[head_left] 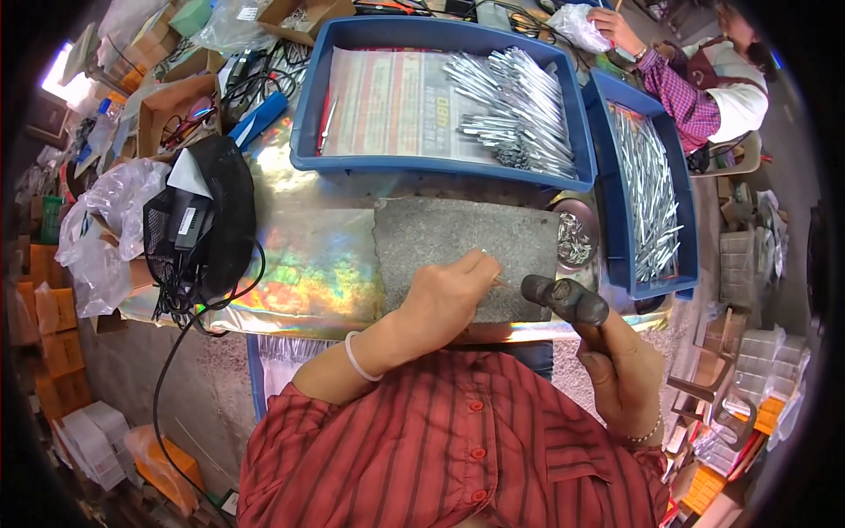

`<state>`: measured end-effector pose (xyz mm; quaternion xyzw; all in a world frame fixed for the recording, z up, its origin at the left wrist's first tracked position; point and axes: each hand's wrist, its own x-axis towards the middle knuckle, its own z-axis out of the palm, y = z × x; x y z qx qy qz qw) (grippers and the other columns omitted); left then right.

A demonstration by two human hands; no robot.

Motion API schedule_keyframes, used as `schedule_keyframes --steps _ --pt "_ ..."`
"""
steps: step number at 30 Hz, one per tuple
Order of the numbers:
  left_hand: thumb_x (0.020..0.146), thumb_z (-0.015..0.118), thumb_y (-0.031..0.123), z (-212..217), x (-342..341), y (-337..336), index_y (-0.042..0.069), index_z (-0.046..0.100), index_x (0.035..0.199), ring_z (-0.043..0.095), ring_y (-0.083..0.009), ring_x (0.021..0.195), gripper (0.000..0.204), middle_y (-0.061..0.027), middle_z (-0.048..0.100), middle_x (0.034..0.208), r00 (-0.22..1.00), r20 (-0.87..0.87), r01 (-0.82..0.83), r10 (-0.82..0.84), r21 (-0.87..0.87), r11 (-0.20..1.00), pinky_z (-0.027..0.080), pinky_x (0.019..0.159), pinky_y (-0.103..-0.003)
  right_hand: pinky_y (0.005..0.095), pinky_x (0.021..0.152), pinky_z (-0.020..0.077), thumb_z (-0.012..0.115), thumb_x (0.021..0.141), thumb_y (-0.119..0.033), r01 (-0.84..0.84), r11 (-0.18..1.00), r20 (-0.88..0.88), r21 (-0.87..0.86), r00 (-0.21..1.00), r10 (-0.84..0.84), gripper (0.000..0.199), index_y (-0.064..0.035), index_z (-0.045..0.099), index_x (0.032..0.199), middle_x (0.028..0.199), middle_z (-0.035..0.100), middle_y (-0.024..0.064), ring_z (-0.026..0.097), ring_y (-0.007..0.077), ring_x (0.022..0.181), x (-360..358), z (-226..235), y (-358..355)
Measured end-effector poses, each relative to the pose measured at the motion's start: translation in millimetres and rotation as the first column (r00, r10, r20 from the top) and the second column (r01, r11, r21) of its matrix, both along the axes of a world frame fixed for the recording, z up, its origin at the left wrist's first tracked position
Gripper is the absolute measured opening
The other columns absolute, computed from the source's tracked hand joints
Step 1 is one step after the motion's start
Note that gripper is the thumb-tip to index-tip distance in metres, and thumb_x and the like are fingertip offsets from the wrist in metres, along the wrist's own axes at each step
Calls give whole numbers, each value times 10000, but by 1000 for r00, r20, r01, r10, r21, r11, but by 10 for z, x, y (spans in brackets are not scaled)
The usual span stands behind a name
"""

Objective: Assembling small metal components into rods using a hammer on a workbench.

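My left hand is closed in a pinch above the near part of a grey slab. A tiny bright speck shows at its fingertips, but what they hold is too small and hidden to name. My right hand is wrapped round a hammer, its dark, worn hammer head raised just right of the left hand, near the slab's right edge. Beside the slab on the right stands a round dish of small metal pieces.
Beyond the slab, a blue tray holds printed paper and a pile of thin silver rods. Another blue tray of similar rods stands right. A black mesh bag with cables lies left. Another person works at far right.
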<state>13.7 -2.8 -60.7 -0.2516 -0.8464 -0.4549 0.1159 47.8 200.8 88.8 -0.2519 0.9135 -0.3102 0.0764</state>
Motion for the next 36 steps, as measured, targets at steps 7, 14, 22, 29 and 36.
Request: schedule_keyframes --steps 7,14,22,29,36 --pt "689 506 -49 31 -3 11 52 475 857 568 -340 597 199 -117 526 759 1000 -4 4 -4 -7 1000 457 466 -411 370 545 458 622 734 22 -65 997 -158 51 985 72 575 -10 437 1278 798 560 136 567 291 628 -25 -48 -44" --pt "728 546 -59 73 13 6 49 545 882 595 -318 632 188 -114 577 799 998 56 12 -11 -25 1000 478 496 -379 357 504 445 613 748 -27 -17 999 -192 27 981 22 485 -6 493 1217 731 544 134 543 274 574 -23 -78 -79" --pt "732 533 -59 24 -40 -14 52 545 875 586 -307 621 182 -109 563 786 997 79 -6 11 -66 998 467 488 -379 345 459 433 683 686 -234 57 957 -153 285 988 -13 430 -4 619 1044 576 518 79 545 243 543 50 65 2" --pt "744 519 -68 30 -14 -46 44 552 897 593 -287 621 193 -101 571 800 998 44 38 -34 -83 996 473 496 -356 302 501 459 666 670 21 -104 977 -19 186 994 109 544 -1 529 1196 868 622 165 619 265 652 -85 40 5" --pt "900 502 66 693 31 -282 -19 541 913 631 -156 652 95 -133 592 921 683 583 -287 -439 768 573 527 553 -233 356 640 455 576 764 33 227 968 -172 -107 955 -243 484 -5 479 1236 889 579 183 580 337 735 -51 -453 80"
